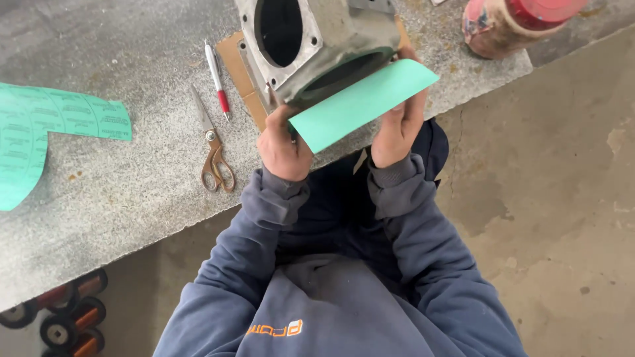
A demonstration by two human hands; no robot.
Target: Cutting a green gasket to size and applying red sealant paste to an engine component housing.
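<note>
- The metal housing [311, 46] is cut off by the top edge
- The green sheet [362, 102] hides the fingertips of the left hand [283, 151] and right hand [397, 129]
- The red container [516, 23], far right, is cropped
- Print on the green paper [46, 129] at left is too small to tell

Scissors [213, 147] left of housing [317, 46]; pen [217, 78] between

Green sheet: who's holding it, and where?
Both hands hold the green sheet against the metal housing: left hand at its lower-left corner, right hand along its right edge.
</note>
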